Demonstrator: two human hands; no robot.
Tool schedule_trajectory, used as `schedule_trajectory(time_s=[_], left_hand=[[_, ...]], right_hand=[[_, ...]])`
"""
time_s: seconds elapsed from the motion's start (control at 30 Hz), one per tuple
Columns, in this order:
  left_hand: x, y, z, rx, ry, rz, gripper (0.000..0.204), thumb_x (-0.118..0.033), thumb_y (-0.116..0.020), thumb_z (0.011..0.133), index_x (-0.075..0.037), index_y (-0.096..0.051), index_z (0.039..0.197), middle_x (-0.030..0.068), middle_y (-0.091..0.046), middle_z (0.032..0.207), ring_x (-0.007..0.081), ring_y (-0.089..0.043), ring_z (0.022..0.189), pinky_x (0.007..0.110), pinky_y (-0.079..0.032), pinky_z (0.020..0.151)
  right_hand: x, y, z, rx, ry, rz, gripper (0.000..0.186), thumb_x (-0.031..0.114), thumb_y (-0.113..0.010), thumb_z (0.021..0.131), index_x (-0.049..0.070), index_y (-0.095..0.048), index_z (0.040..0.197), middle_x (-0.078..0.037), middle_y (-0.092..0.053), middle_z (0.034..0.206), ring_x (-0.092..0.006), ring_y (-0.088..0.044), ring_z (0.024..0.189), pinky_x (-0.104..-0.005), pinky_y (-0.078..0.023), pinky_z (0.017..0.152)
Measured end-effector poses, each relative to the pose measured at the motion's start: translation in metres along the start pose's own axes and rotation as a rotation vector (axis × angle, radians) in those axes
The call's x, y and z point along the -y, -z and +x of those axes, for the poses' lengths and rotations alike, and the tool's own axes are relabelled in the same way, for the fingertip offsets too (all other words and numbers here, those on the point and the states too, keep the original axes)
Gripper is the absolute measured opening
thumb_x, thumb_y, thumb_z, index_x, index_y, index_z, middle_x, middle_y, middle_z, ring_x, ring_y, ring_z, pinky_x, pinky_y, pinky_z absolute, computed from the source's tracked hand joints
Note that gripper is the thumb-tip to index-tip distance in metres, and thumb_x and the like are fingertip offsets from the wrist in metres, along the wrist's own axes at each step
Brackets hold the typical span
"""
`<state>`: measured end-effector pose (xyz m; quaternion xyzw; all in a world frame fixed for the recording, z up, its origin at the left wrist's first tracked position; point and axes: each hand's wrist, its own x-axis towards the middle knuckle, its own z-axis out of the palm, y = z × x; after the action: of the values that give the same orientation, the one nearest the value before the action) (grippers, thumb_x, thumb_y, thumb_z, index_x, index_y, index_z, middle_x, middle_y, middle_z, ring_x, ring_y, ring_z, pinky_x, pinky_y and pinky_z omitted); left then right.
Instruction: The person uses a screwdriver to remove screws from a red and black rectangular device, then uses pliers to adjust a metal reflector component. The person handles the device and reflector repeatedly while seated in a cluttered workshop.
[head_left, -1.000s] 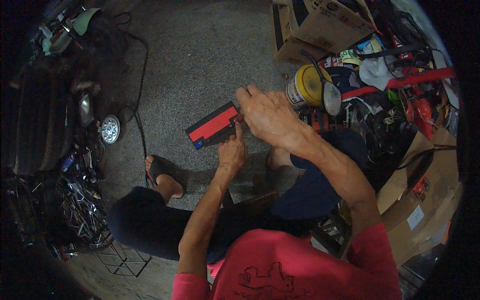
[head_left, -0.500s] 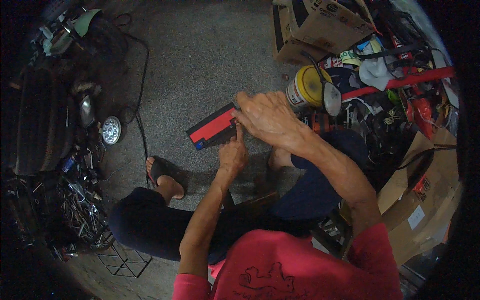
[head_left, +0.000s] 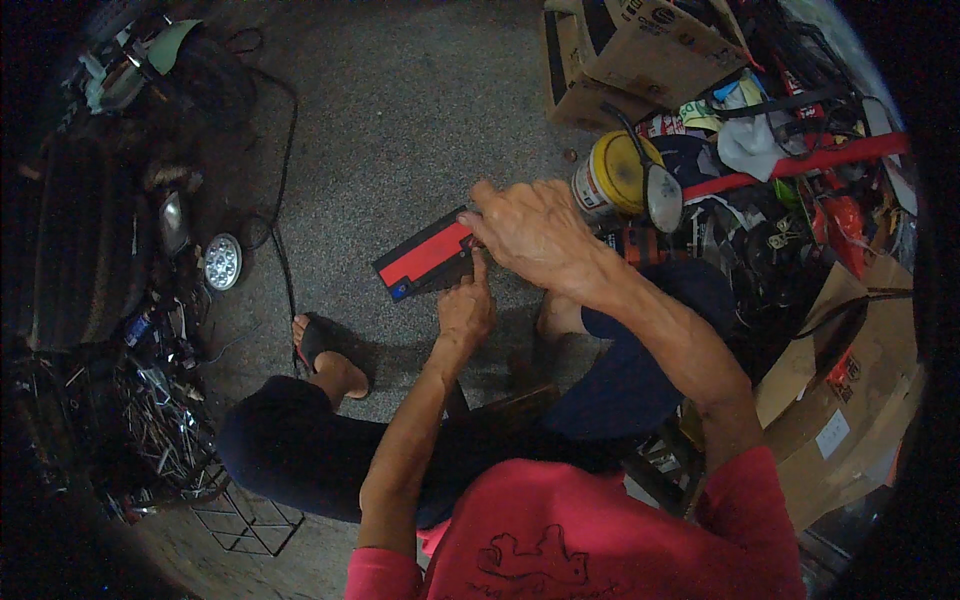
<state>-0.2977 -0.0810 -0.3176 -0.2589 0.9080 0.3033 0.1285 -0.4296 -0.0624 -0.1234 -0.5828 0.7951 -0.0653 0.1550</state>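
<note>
A flat oblong case (head_left: 425, 258), black with a red upper face and a small blue patch at one corner, is held out in front of me, slanting down to the left. My right hand (head_left: 535, 225) has its thumb and fingers closed round the case's right end, hiding that end. Just below it, my left hand (head_left: 466, 312) stretches its index finger up to the case's near edge by the right thumb. The other left fingers look curled, and their tips are partly hidden.
At right stand a yellow-lidded tub (head_left: 622, 172), a motorcycle mirror (head_left: 662, 198), cardboard boxes (head_left: 665, 55) and jumbled parts. To the left lie a black cable (head_left: 289, 150), a round lamp (head_left: 222, 261), tyres (head_left: 85, 240) and a heap of metal tools (head_left: 165, 420).
The case and the right hand have shifted very slightly. Both hands keep nearly the same pose, with the left index finger still at the case's edge.
</note>
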Motion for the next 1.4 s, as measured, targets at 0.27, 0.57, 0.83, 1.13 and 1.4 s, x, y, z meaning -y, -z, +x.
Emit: schedule_trajectory(time_s=[0.27,0.57,0.83,1.13,1.4], left_hand=[[0.000,-0.004,-0.001,-0.015,-0.020,0.073,0.082,-0.013,-0.056,0.077,0.000,-0.011,0.144,0.0217,-0.062,0.101,0.0369,-0.064,0.086,0.048,-0.049,0.078],[0.002,-0.004,0.002,0.046,0.005,0.039,0.083,-0.014,-0.055,0.077,0.001,-0.008,0.144,0.0221,-0.062,0.100,0.0367,-0.064,0.084,0.047,-0.050,0.077],[-0.003,0.000,0.000,0.020,0.027,0.046,0.082,-0.014,-0.054,0.078,0.001,-0.009,0.144,0.0207,-0.062,0.097,0.0352,-0.065,0.083,0.046,-0.050,0.076],[-0.001,-0.004,0.002,0.022,0.011,0.060,0.080,-0.016,-0.053,0.079,0.001,-0.009,0.144,0.0211,-0.062,0.098,0.0358,-0.064,0.085,0.047,-0.049,0.077],[-0.002,-0.002,-0.001,-0.005,-0.007,0.037,0.079,-0.015,-0.050,0.079,0.001,-0.008,0.144,0.0225,-0.062,0.099,0.0366,-0.064,0.084,0.048,-0.048,0.078]], right_hand=[[-0.008,-0.014,-0.004,-0.207,0.118,0.035,0.023,0.020,-0.060,0.081,0.000,-0.050,0.088,-0.021,-0.061,0.075,-0.0407,-0.061,0.074,-0.0512,-0.045,0.063],[-0.003,-0.009,-0.003,-0.173,0.067,0.012,0.025,0.019,-0.059,0.081,0.001,-0.048,0.094,-0.020,-0.060,0.073,-0.0427,-0.060,0.073,-0.0534,-0.044,0.064],[-0.010,-0.013,-0.003,-0.169,0.037,0.060,0.025,0.020,-0.059,0.081,0.000,-0.047,0.092,-0.020,-0.059,0.071,-0.0430,-0.059,0.073,-0.0530,-0.043,0.068],[-0.009,-0.012,-0.006,-0.224,0.099,0.044,0.027,0.023,-0.059,0.082,0.001,-0.047,0.093,-0.020,-0.059,0.071,-0.0418,-0.059,0.073,-0.0514,-0.042,0.067],[-0.006,-0.008,-0.002,-0.110,0.009,0.048,0.027,0.021,-0.059,0.081,0.001,-0.046,0.095,-0.023,-0.060,0.074,-0.0411,-0.060,0.074,-0.0495,-0.043,0.069]])
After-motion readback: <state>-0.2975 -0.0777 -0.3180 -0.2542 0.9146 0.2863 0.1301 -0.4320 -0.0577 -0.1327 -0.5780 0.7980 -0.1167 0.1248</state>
